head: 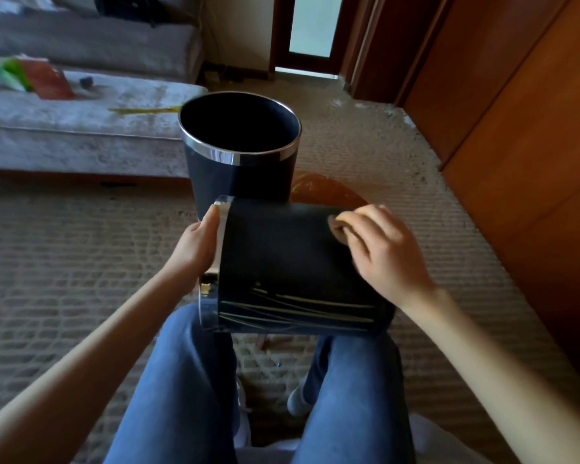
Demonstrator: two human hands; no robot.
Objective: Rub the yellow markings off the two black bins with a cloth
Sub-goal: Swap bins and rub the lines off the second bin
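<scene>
The lying bin rests on its side across the person's jeans, between the two hands, its silver rim toward the left hand. Yellow markings streak its near side, below the right hand. The left hand grips the rim, thumb on the outside. The right hand holds a tan cloth bunched under curled fingers and presses it on the bin's top near the base end. The upright bin stands on the carpet just beyond both hands. A wardrobe runs past the right hand; a couch lies beyond the left
</scene>
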